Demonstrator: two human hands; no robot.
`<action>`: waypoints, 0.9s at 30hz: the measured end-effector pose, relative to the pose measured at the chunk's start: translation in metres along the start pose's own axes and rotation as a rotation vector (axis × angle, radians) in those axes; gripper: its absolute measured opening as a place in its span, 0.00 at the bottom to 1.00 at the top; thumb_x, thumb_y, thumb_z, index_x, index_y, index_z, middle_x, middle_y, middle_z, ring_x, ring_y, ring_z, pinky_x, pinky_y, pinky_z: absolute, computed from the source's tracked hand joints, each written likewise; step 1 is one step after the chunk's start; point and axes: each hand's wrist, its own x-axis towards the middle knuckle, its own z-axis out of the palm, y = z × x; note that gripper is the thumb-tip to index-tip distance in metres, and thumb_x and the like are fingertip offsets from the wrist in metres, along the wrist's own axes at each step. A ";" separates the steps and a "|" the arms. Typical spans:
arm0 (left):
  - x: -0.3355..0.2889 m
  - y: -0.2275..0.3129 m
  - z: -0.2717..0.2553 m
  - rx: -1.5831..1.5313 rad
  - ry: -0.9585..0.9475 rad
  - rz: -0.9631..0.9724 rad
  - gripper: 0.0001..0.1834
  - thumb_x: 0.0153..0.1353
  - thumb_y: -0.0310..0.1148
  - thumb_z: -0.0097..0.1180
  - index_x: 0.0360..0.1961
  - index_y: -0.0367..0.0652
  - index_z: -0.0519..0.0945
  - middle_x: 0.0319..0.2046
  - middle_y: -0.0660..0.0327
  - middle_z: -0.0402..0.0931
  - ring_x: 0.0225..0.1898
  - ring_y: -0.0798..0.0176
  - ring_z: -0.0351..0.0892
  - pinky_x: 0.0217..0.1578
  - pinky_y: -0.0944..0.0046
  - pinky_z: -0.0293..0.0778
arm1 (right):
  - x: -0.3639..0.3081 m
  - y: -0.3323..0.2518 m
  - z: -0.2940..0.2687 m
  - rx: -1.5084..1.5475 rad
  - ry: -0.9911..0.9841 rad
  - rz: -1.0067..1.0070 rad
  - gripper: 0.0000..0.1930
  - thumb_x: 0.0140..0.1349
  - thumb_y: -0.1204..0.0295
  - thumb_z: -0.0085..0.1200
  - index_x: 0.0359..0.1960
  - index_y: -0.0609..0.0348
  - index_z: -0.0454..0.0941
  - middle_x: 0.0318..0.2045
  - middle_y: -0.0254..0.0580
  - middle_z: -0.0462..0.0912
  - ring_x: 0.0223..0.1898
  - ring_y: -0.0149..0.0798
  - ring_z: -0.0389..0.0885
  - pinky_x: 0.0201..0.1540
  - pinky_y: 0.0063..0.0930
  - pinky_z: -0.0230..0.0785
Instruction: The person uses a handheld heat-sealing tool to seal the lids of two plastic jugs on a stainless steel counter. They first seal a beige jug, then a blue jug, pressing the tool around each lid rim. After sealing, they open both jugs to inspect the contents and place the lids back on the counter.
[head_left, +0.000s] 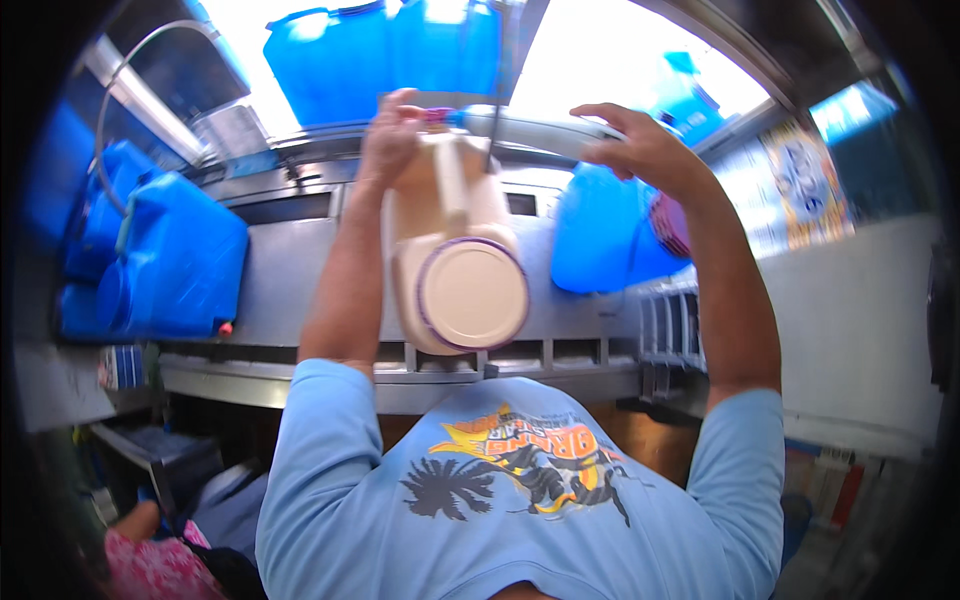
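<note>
Your L hand is at the pink-blue end of the pale cylinder, fingers part-curled; can't tell if gripping. Your R hand is at its other end, thumb & index spread wide; grip unclear too. Cylinder's crosswise at the beige jug's far end. Blue cans on L.

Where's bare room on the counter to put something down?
Widest: counter between the left blue jugs and the cream jug, partly behind the left forearm. Smaller: between the cream jug and the right blue jug. Crowded: the back, around the left hand, pale bottle and right hand.
</note>
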 end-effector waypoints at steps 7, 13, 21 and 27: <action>-0.063 0.073 -0.070 -0.146 0.095 -0.026 0.28 0.72 0.39 0.51 0.69 0.40 0.67 0.63 0.48 0.74 0.62 0.55 0.75 0.67 0.56 0.66 | -0.082 0.031 -0.050 0.486 0.339 -0.097 0.34 0.61 0.57 0.62 0.68 0.54 0.69 0.41 0.37 0.79 0.28 0.22 0.68 0.28 0.16 0.62; -0.145 0.226 -0.076 -0.323 -0.079 0.461 0.54 0.55 0.71 0.60 0.67 0.34 0.69 0.60 0.44 0.76 0.63 0.50 0.75 0.66 0.47 0.67 | -0.217 0.094 -0.115 0.675 0.729 -0.142 0.33 0.62 0.64 0.63 0.68 0.57 0.68 0.51 0.50 0.82 0.35 0.22 0.74 0.33 0.12 0.68; -0.131 0.334 0.116 0.071 -0.482 0.541 0.69 0.25 0.71 0.78 0.70 0.48 0.68 0.69 0.45 0.65 0.70 0.40 0.64 0.67 0.43 0.64 | -0.311 0.220 -0.120 0.821 0.877 0.072 0.28 0.63 0.69 0.61 0.65 0.60 0.71 0.48 0.38 0.81 0.41 0.26 0.79 0.33 0.13 0.67; -0.078 0.344 0.268 0.540 -0.727 0.374 0.75 0.23 0.71 0.78 0.76 0.57 0.60 0.75 0.45 0.55 0.75 0.38 0.53 0.71 0.39 0.58 | -0.348 0.295 -0.092 0.837 0.753 0.283 0.30 0.64 0.67 0.61 0.68 0.54 0.69 0.46 0.40 0.80 0.26 0.22 0.70 0.28 0.14 0.66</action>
